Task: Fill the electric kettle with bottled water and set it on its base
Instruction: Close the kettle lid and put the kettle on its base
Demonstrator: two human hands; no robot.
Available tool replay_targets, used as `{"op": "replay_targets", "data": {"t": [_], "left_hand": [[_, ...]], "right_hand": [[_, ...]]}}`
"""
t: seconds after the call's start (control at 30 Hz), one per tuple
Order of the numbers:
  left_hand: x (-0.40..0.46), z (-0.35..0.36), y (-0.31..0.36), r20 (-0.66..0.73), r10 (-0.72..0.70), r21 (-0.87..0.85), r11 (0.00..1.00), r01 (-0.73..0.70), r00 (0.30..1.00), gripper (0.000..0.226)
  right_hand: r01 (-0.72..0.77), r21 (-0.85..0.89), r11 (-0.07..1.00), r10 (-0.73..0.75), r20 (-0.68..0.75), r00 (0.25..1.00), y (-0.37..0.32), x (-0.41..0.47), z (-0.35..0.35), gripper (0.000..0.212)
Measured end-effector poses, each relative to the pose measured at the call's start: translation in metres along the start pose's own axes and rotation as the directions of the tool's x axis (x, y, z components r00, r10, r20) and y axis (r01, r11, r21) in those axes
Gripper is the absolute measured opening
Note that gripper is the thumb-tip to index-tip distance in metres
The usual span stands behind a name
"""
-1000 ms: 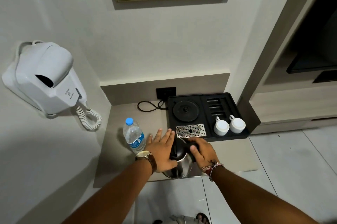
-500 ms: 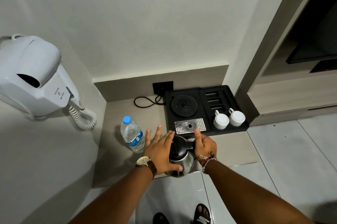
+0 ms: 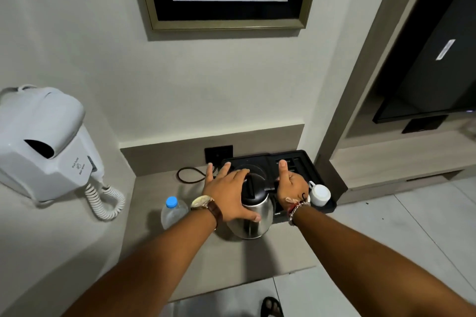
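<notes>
A steel electric kettle (image 3: 255, 224) with a black lid is at the front of the counter, just before the black tray (image 3: 305, 162). My left hand (image 3: 229, 194) lies against its left side, thumb across the front. My right hand (image 3: 289, 185) holds the black handle on the right, thumb raised. Whether the kettle rests on the counter or is lifted I cannot tell. The round kettle base (image 3: 253, 167) on the tray is mostly hidden behind the kettle. A capped clear water bottle (image 3: 172, 213) with a blue cap stands left of my left wrist.
A white cup (image 3: 320, 194) sits on the tray's right end. A black cord (image 3: 189, 175) loops to the wall socket (image 3: 219, 153). A wall-mounted hair dryer (image 3: 43, 144) with a coiled cord hangs at left. A wooden shelf unit stands to the right.
The view has tilted up and closed in. Both hands stay on the kettle, which now covers the tray's drip grid and most of the base. My right thumb has lifted.
</notes>
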State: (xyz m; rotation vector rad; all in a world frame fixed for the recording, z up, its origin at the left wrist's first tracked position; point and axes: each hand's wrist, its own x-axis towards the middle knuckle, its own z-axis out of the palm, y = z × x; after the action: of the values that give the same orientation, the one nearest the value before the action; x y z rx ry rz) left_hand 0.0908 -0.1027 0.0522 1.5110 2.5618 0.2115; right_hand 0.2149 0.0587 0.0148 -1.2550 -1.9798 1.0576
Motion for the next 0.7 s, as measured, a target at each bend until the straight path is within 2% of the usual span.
{"op": "replay_targets", "data": {"t": [0.23, 0.4, 0.7], "left_hand": [[0.097, -0.022, -0.014, 0.036, -0.057, -0.001, 0.998, 0.057, 0.998, 0.139], [0.155, -0.011, -0.024, 0.104, -0.122, 0.019, 0.993, 0.121, 0.987, 0.139], [0.178, 0.009, -0.030, 0.156, -0.152, 0.044, 0.988, 0.146, 0.976, 0.137]], "right_hand": [[0.033, -0.029, 0.999, -0.033, 0.029, 0.999, -0.030, 0.090, 0.020, 0.080], [0.016, -0.019, 1.000, -0.014, 0.119, 0.993, -0.016, 0.147, 0.050, 0.078], [0.011, 0.027, 1.000, -0.016, 0.180, 0.984, 0.010, 0.170, 0.072, 0.074]]}}
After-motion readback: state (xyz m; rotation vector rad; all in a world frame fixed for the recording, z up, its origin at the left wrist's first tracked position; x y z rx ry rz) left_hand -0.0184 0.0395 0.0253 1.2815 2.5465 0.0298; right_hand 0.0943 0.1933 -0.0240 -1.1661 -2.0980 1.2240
